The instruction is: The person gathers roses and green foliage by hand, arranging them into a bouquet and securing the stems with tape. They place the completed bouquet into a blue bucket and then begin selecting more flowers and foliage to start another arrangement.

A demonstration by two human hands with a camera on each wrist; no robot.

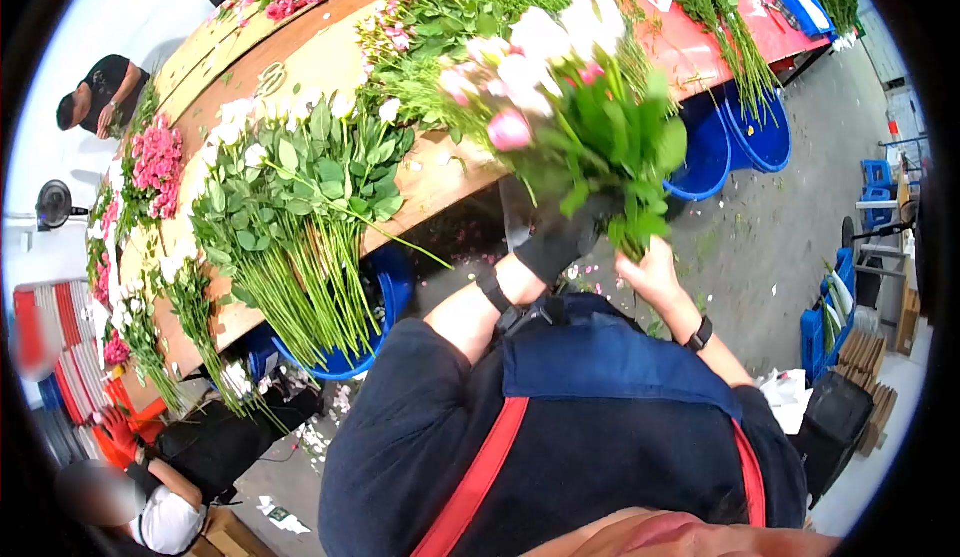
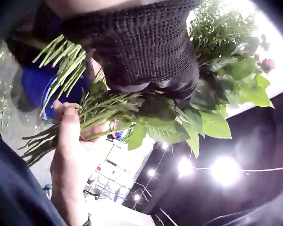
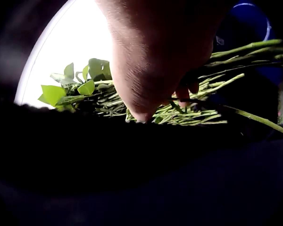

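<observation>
A leafy bunch of white and pink roses [image 1: 615,122] is held up in front of the body, its blooms tilted toward the table and blurred in the head view. My left hand [image 1: 560,247], in a black knit glove, grips the bunch below the leaves; in the left wrist view the glove [image 2: 146,52] covers part of the stems. Lower down, my bare right hand [image 1: 652,275] curls its thumb and fingers round the stems [image 2: 42,141]. Cut stem ends [image 3: 217,87] stick out past the right hand [image 3: 165,61] in the right wrist view.
White roses [image 1: 300,172] with long stems lie on the wooden table [image 1: 450,162], stems overhanging a blue bucket [image 1: 400,277]. More blue buckets [image 1: 700,147] stand under the red table [image 1: 700,47]. Other people [image 1: 105,97] are at the left. Petals litter the floor.
</observation>
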